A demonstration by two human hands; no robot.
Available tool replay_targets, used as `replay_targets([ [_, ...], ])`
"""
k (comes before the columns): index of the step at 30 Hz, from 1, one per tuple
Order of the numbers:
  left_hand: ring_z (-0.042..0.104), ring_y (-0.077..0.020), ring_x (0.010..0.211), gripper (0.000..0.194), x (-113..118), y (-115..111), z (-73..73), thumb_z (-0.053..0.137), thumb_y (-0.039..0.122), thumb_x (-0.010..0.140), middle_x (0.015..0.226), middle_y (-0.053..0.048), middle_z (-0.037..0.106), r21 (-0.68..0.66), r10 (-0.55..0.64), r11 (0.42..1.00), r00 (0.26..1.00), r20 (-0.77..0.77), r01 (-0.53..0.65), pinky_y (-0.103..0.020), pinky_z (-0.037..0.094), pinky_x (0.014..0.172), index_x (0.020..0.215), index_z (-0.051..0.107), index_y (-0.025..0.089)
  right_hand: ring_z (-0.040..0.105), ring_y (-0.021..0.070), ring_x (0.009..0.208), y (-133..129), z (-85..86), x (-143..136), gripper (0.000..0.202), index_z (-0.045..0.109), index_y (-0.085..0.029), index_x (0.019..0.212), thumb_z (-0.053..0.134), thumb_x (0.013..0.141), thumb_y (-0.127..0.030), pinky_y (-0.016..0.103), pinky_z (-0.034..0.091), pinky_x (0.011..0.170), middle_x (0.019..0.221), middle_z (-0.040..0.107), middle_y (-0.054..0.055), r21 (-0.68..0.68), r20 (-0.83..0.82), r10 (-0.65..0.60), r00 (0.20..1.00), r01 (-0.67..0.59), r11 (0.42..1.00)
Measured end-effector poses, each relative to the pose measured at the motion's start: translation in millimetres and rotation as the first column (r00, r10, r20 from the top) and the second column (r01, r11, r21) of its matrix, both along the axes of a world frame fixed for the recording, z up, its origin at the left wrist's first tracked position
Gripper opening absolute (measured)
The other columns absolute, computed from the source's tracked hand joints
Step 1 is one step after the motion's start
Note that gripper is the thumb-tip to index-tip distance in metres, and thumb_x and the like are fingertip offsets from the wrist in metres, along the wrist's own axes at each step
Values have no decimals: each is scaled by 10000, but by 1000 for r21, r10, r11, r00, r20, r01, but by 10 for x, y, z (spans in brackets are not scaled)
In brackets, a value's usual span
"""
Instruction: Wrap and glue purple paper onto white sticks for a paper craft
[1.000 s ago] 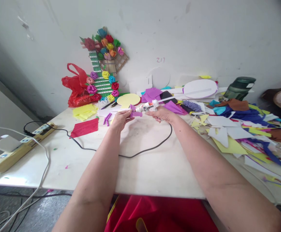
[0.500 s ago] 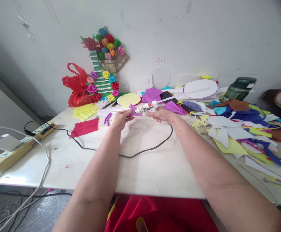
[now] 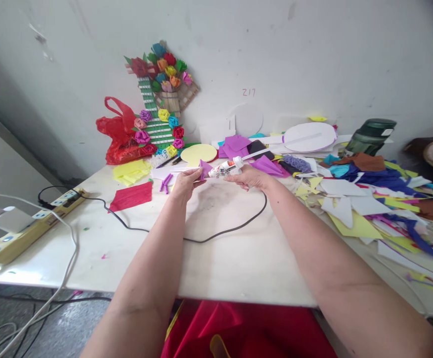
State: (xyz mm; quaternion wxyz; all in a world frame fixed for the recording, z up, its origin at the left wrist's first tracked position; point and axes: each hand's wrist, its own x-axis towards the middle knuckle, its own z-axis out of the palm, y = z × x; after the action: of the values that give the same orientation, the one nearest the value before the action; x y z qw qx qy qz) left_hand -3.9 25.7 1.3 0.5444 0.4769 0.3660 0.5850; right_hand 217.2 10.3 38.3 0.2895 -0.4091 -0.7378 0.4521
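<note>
My right hand [image 3: 249, 177] is wrapped round a white glue gun [image 3: 226, 168] with a glue stick [image 3: 255, 153] poking out of its back end. The gun's nozzle points left, up against a small piece of purple crepe paper [image 3: 205, 169]. That paper is pinched in the fingers of my left hand [image 3: 189, 182]; whether the nozzle touches it I cannot tell. A black cord [image 3: 216, 236] loops from the gun across the table. Left of my left hand lie several short purple rolled sticks [image 3: 166, 183].
A red paper strip [image 3: 131, 197], yellow paper [image 3: 131, 172] and a power strip [image 3: 57, 209] lie on the left. Paper flowers [image 3: 164, 116] and a red bag [image 3: 120, 135] stand against the wall. Coloured scraps [image 3: 373, 199] and a dark green bottle [image 3: 369, 137] are on the right.
The glue gun has shifted slightly, and less of the purple paper shows beneath its nozzle. Both hands keep nearly the same place and hold.
</note>
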Motion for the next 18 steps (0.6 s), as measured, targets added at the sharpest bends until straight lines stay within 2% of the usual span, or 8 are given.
replay_targets([
  [5, 587, -132, 684, 338, -11, -5, 7, 755, 389, 525, 701, -37, 631, 10, 40, 999, 999, -1, -40, -307, 478, 741, 718, 669, 125, 305, 53, 344, -8, 5, 14, 335, 537, -155, 797, 670, 659, -430, 190, 282, 318, 418, 356, -81, -9, -13, 29, 1000, -29, 1000],
  [10, 571, -115, 693, 349, -47, -8, 50, 758, 391, 510, 717, -28, 628, 18, 138, 990, 990, 14, -139, -248, 459, 692, 728, 664, 136, 314, 48, 350, 60, -39, 65, 323, 524, -159, 753, 678, 648, -423, 198, 287, 331, 466, 398, -64, 37, -29, -101, 995, 102, 994],
  [12, 563, -111, 682, 350, -65, -1, 60, 759, 399, 506, 713, -28, 626, 30, 169, 985, 985, 23, -170, -231, 449, 661, 719, 660, 139, 343, 58, 374, 107, -71, 92, 313, 531, -164, 747, 673, 648, -425, 206, 297, 343, 511, 451, -39, 106, -12, -197, 980, 197, 975],
  [15, 551, -104, 651, 330, -79, 2, 69, 753, 403, 519, 703, -28, 626, 42, 183, 982, 983, 27, -184, -209, 422, 607, 699, 659, 144, 468, 107, 500, 186, -145, 134, 286, 563, -181, 768, 675, 641, -412, 215, 354, 422, 642, 559, 12, 273, 50, -354, 934, 329, 904],
  [18, 540, -95, 628, 301, -72, -11, 81, 747, 385, 540, 706, -23, 629, 35, 148, 988, 988, 33, -149, -190, 387, 553, 716, 671, 153, 561, 192, 702, 258, -247, 172, 296, 610, -200, 859, 689, 621, -358, 250, 402, 551, 807, 630, 54, 446, 247, -452, 857, 313, 838],
])
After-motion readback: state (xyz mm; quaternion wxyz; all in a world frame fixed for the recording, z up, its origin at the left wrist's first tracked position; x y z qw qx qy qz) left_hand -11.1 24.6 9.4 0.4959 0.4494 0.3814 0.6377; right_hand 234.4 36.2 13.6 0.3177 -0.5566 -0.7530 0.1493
